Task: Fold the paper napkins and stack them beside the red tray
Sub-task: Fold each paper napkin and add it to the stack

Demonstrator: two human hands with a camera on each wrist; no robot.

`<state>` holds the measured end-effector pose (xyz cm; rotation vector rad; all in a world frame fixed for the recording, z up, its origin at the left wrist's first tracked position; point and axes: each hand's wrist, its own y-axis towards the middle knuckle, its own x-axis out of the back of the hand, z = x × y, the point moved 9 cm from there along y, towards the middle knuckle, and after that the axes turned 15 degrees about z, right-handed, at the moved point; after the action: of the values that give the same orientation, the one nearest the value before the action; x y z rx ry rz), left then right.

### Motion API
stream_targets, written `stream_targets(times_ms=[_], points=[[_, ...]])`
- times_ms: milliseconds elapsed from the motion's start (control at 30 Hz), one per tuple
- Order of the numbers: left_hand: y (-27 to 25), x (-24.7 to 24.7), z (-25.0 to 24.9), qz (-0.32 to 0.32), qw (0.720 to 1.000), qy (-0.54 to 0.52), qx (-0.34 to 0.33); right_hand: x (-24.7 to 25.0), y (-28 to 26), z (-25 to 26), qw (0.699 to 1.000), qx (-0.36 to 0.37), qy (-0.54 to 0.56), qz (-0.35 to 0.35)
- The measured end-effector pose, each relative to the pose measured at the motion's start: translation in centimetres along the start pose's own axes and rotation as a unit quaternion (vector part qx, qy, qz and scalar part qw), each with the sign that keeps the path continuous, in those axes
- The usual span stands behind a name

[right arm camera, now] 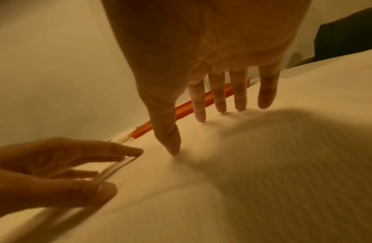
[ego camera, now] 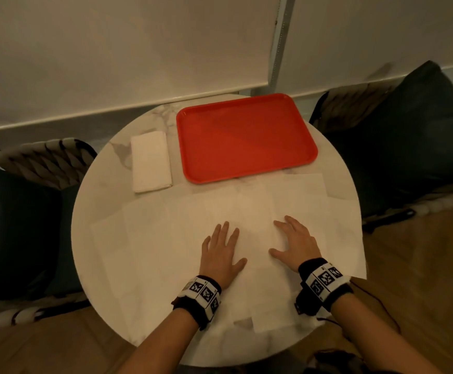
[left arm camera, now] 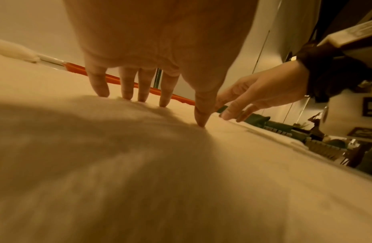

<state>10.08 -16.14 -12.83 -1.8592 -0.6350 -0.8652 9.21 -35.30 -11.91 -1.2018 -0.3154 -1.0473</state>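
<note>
A round white marble worktop (ego camera: 103, 168) carries a rectangular red plastic tray (ego camera: 247, 136) at its far edge. A folded white paper napkin stack (ego camera: 151, 161) lies just beside the tray's left side. Unfolded white paper napkins (ego camera: 166, 238) overlap across the near half.

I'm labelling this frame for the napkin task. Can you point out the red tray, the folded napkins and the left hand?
red tray (ego camera: 247, 136): head view, bare middle of its floor.
folded napkins (ego camera: 151, 161): head view, top of the stack.
left hand (ego camera: 221, 256): head view, back of the hand.
</note>
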Motion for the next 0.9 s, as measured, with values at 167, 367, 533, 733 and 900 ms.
stream_targets(times_ms=[167, 367, 533, 733, 900], points=[[-0.3, 0.0, -0.2, -0.023, 0.999, -0.043, -0.005, -0.7, -0.3, -0.4, 1.000, 0.008, -0.020, -0.010], [0.4, 1.2, -2.4, -0.059, 0.971, -0.209, -0.101, -0.7, -0.3, -0.5, 0.999, 0.017, -0.011, -0.028], [0.9, 1.8, -4.1, -0.051, 0.956, -0.256, -0.131, -1.2, -0.3, -0.7, 1.000, 0.029, -0.008, -0.009], [1.3, 0.8, -4.1, -0.036, 0.967, -0.222, -0.119, -2.7, -0.3, -0.3, 0.992, 0.028, -0.118, 0.048], [0.7, 0.4, -0.6, -0.075, 0.990, -0.110, 0.047, -2.5, -0.4, 0.1, 0.991, 0.025, -0.130, 0.029]])
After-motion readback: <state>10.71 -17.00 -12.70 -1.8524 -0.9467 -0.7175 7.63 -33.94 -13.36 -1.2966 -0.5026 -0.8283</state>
